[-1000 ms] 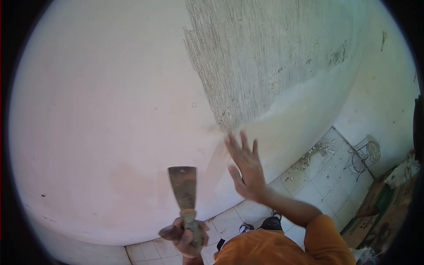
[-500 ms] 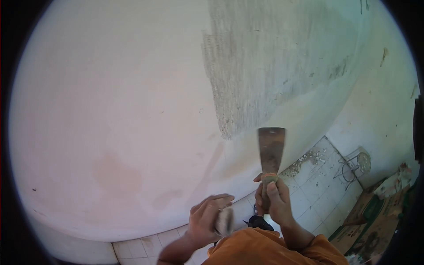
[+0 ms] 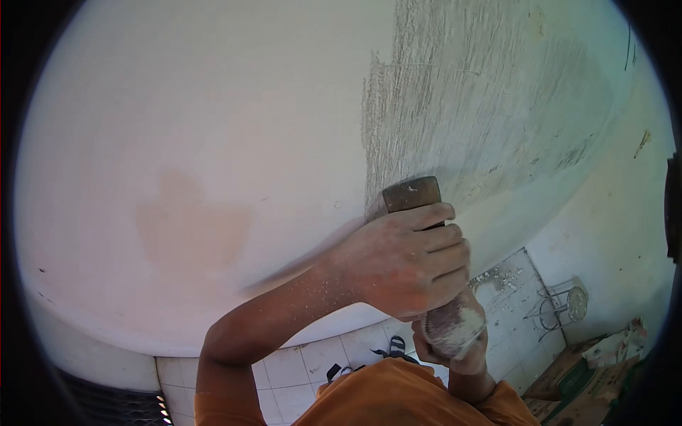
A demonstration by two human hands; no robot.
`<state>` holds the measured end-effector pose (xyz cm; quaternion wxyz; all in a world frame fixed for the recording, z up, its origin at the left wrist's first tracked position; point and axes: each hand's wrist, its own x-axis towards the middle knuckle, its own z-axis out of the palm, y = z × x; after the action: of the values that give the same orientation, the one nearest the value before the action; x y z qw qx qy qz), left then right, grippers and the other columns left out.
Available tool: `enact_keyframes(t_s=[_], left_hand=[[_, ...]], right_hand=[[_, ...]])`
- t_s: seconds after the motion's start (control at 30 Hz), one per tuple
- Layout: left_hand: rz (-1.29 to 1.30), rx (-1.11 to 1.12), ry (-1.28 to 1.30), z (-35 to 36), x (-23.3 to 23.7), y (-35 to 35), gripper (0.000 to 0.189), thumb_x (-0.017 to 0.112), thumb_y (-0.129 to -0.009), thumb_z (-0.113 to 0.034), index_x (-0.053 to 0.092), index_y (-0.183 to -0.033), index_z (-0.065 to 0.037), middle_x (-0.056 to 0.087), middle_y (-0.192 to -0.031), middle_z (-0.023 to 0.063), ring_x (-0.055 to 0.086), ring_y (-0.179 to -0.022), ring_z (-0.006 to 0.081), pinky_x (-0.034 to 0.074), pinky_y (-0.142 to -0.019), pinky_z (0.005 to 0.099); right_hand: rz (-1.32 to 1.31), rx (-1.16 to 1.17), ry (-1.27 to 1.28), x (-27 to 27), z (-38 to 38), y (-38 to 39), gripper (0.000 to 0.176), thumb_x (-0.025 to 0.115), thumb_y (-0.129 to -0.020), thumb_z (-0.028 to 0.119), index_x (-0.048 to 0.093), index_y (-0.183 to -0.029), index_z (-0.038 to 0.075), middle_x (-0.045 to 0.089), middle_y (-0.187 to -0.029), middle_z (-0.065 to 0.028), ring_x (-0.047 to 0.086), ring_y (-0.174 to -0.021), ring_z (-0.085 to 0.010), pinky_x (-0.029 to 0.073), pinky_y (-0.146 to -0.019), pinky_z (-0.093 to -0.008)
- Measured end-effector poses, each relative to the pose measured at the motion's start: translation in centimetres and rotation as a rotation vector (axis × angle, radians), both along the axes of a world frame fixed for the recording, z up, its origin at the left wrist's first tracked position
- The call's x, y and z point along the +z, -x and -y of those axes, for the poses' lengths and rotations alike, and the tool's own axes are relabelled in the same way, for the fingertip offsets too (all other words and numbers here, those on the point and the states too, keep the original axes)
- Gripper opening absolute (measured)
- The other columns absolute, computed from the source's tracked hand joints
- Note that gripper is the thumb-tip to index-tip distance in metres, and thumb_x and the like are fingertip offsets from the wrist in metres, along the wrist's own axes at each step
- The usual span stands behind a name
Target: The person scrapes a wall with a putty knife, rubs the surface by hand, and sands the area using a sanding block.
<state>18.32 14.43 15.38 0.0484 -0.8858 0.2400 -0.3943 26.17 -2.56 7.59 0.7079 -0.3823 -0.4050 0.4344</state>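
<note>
A wide scraper (image 3: 412, 194) with a dark, worn metal blade points up towards the wall. My right hand (image 3: 472, 361), mostly hidden behind my left, is wrapped round its handle. My left hand (image 3: 408, 263) lies across the front of the blade, back to the camera, its fingers curled over to the right. From under its little-finger side sticks a dark, rounded block (image 3: 455, 328) dusted white, which it grips; I cannot tell what the block is made of. Pale dust speckles my left forearm. The blade's top edge overlaps the lower part of the scraped grey patch (image 3: 455, 106).
The pale wall (image 3: 213, 128) curves across the view. Flakes of debris (image 3: 501, 277) lie on the white floor tiles (image 3: 320, 358). At the right are a small round-topped stool (image 3: 577, 304) and cardboard boxes (image 3: 582, 390). A dark slatted thing (image 3: 106, 397) is low at the left.
My left hand has moved up and right, carrying the rounded block from beside my right hand onto the scraper. The scraper now tilts slightly left. The view has shifted a little.
</note>
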Motion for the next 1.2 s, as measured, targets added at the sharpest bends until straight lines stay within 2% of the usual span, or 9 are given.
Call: enact_keyframes(t_s=[0.03, 0.1, 0.17, 0.3, 0.4, 0.9, 1.0, 1.1, 1.2], left_hand=[[0.029, -0.017, 0.006, -0.2, -0.3, -0.2, 0.013, 0.064, -0.070, -0.014, 0.061, -0.075, -0.002, 0.059, -0.074, 0.0055, 0.060, -0.073, 0.0174, 0.049, -0.080, 0.0367], [0.091, -0.050, 0.017, -0.4, -0.7, -0.6, 0.016, 0.065, -0.068, -0.015, 0.060, -0.073, -0.001, 0.057, -0.069, 0.0051, 0.059, -0.068, 0.0171, 0.049, -0.073, 0.0345], [0.130, -0.066, 0.029, -0.5, -0.7, -0.9, 0.017, 0.064, -0.065, -0.016, 0.060, -0.072, -0.001, 0.055, -0.066, 0.0044, 0.057, -0.063, 0.0166, 0.048, -0.069, 0.0330], [0.174, -0.074, 0.088, -0.2, -0.6, -1.3, 0.019, 0.063, -0.058, -0.016, 0.058, -0.068, -0.001, 0.052, -0.063, 0.0036, 0.053, -0.058, 0.0155, 0.044, -0.064, 0.0306], [0.196, -0.021, 0.065, -0.2, -1.6, -0.9, 0.019, 0.062, -0.053, -0.017, 0.056, -0.065, -0.003, 0.050, -0.061, 0.0028, 0.052, -0.057, 0.0154, 0.043, -0.064, 0.0289], [0.106, -0.004, 0.101, -0.3, 0.6, -0.4, 0.015, 0.060, -0.053, -0.019, 0.054, -0.061, -0.008, 0.046, -0.060, 0.0003, 0.053, -0.061, 0.0143, 0.044, -0.069, 0.0271], [0.118, -0.015, 0.080, -0.4, 0.6, -0.6, 0.017, 0.056, -0.061, -0.023, 0.051, -0.059, -0.008, 0.048, -0.062, 0.0010, 0.050, -0.067, 0.0167, 0.042, -0.073, 0.0280], [0.171, -0.023, 0.075, -0.7, 2.5, -1.2, 0.015, 0.059, -0.052, -0.020, 0.054, -0.062, -0.009, 0.048, -0.061, -0.0004, 0.054, -0.063, 0.0145, 0.044, -0.073, 0.0276], [0.119, 0.027, 0.060, -0.5, 1.3, -0.7, 0.014, 0.058, -0.054, -0.021, 0.053, -0.061, -0.009, 0.049, -0.062, -0.0004, 0.053, -0.064, 0.0142, 0.043, -0.071, 0.0276]], right_hand=[[-0.048, -0.011, 0.023, 0.3, -0.2, 0.2, 0.041, 0.053, -0.077, 0.008, 0.046, -0.113, -0.011, 0.055, -0.102, -0.0120, 0.056, -0.090, -0.0161, 0.045, -0.077, -0.0276], [0.203, 0.023, -0.063, 0.6, -0.6, -0.7, 0.041, 0.053, -0.077, 0.008, 0.047, -0.113, -0.011, 0.054, -0.106, -0.0140, 0.055, -0.093, -0.0171, 0.045, -0.078, -0.0282], [0.256, -0.205, -0.006, 1.7, -1.1, 0.5, 0.033, 0.070, -0.066, 0.005, 0.057, -0.096, -0.002, 0.059, -0.081, -0.0042, 0.057, -0.072, -0.0122, 0.046, -0.061, -0.0253], [0.378, -0.227, 0.058, 2.4, -0.9, 0.4, 0.031, 0.074, -0.066, 0.006, 0.059, -0.092, 0.002, 0.061, -0.080, -0.0060, 0.060, -0.070, -0.0171, 0.048, -0.061, -0.0285], [0.495, -0.053, -0.035, -0.5, -0.9, -1.7, 0.038, 0.069, -0.068, 0.006, 0.055, -0.102, -0.005, 0.061, -0.088, -0.0094, 0.059, -0.078, -0.0159, 0.047, -0.066, -0.0281], [0.165, -0.030, 0.187, 0.1, -0.6, -0.1, 0.027, 0.059, -0.083, 0.024, 0.055, -0.095, -0.001, 0.055, -0.073, -0.0100, 0.051, -0.056, -0.0158, 0.037, -0.045, -0.0268], [0.138, -0.065, 0.199, 0.2, -0.8, -0.2, 0.027, 0.057, -0.087, 0.027, 0.055, -0.092, 0.001, 0.053, -0.068, -0.0100, 0.049, -0.050, -0.0162, 0.035, -0.040, -0.0268], [0.126, -0.103, 0.262, -0.3, -0.5, -0.5, 0.028, 0.055, -0.090, 0.031, 0.055, -0.089, 0.003, 0.052, -0.064, -0.0100, 0.048, -0.045, -0.0165, 0.033, -0.035, -0.0267], [0.080, -0.063, 0.170, 0.6, -0.8, -0.1, 0.030, 0.052, -0.093, 0.033, 0.053, -0.094, 0.003, 0.046, -0.061, -0.0076, 0.042, -0.039, -0.0141, 0.028, -0.031, -0.0246]])
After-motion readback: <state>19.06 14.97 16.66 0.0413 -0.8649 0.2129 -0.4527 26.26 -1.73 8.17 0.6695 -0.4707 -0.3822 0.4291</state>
